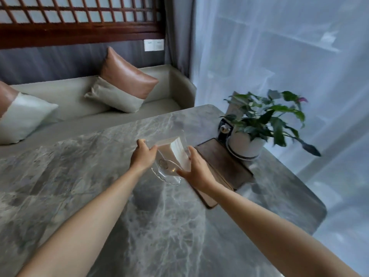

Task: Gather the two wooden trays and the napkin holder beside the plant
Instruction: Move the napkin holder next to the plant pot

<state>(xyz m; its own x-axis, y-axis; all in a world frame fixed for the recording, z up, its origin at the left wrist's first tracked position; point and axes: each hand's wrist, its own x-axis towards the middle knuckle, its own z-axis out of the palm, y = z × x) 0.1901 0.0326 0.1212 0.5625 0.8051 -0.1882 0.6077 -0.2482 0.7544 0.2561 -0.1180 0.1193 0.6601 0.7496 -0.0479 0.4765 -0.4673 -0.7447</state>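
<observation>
A clear napkin holder with a stack of white napkins is lifted off the grey marble table and tilted. My left hand grips its left side, and my right hand grips its right side over the napkins. Just to the right, a dark wooden tray lies flat on the table, its near end under my right wrist. Whether a second tray lies stacked with it I cannot tell. A potted plant in a white pot stands at the tray's far end.
A small black stand sits to the left of the pot. Behind the table runs a bench with cushions. A sheer curtain hangs to the right, past the table's rounded edge.
</observation>
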